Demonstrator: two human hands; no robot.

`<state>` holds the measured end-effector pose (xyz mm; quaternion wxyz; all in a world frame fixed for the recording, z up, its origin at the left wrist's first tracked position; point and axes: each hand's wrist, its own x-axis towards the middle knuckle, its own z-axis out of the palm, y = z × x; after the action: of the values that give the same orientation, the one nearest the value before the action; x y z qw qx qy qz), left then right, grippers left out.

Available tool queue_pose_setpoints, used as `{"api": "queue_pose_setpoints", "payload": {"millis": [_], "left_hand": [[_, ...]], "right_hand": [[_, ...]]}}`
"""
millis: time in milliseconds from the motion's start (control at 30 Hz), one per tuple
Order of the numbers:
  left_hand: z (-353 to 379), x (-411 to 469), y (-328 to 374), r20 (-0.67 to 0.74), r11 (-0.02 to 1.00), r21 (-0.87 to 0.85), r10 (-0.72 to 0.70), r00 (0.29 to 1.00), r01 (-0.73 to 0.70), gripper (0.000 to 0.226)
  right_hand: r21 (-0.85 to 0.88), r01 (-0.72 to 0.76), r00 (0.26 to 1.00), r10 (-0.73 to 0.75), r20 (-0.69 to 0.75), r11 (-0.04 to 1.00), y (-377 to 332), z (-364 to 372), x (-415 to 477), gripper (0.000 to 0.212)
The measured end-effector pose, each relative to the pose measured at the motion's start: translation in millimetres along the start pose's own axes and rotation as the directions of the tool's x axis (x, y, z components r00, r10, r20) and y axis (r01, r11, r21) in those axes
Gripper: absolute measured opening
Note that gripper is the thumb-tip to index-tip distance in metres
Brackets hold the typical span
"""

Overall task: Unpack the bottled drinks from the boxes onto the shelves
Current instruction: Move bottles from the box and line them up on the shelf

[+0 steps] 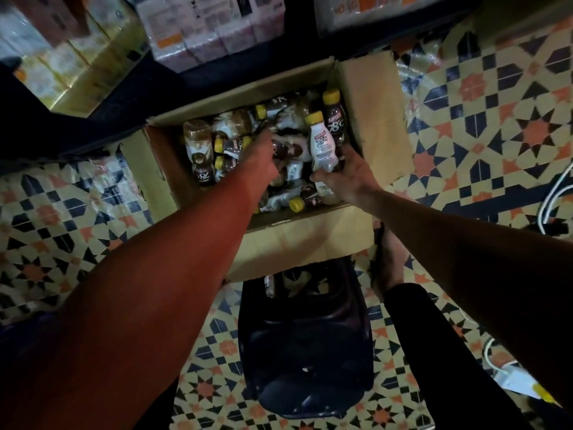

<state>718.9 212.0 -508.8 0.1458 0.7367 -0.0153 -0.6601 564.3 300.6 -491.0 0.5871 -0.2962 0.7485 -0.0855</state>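
The left hand (263, 154) reaches down into the open cardboard box (297, 240) on the tiled floor (483, 125). Its fingertips are buried among the loose yellow-capped bottles (229, 144), so their grip cannot be told. Further right, the right hand (347, 176) curls its fingers round a white bottle (321, 147), held upright over the box.

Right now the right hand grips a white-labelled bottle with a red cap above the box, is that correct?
Not quite: the cap is yellow, not red. The head view shows the right hand gripping that white-labelled bottle above the box.
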Motion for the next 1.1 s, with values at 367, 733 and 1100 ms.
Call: {"api": "queue_pose_setpoints", "payload": {"millis": [367, 733, 1100], "left_hand": [[-76.5, -81.5, -16.0, 0.175, 0.719, 0.552, 0.396, 0.901, -0.423, 0.034], [-116.0, -242.7, 10.5, 0.334, 0.731, 0.526, 0.294, 0.896, -0.435, 0.034], [-152.5, -437.6, 20.6, 0.226, 0.857, 0.249, 0.401, 0.888, -0.451, 0.071]], "right_hand": [[0.238, -0.121, 0.993, 0.121, 0.014, 0.964, -16.5, 19.5, -85.7, 0.077], [0.402, -0.059, 0.998, 0.047, 0.038, 0.914, -86.9, 34.5, -242.2, 0.046], [0.382, 0.017, 1.0, -0.02, 0.006, 0.924, -181.6, -9.5, -419.5, 0.05]]}}
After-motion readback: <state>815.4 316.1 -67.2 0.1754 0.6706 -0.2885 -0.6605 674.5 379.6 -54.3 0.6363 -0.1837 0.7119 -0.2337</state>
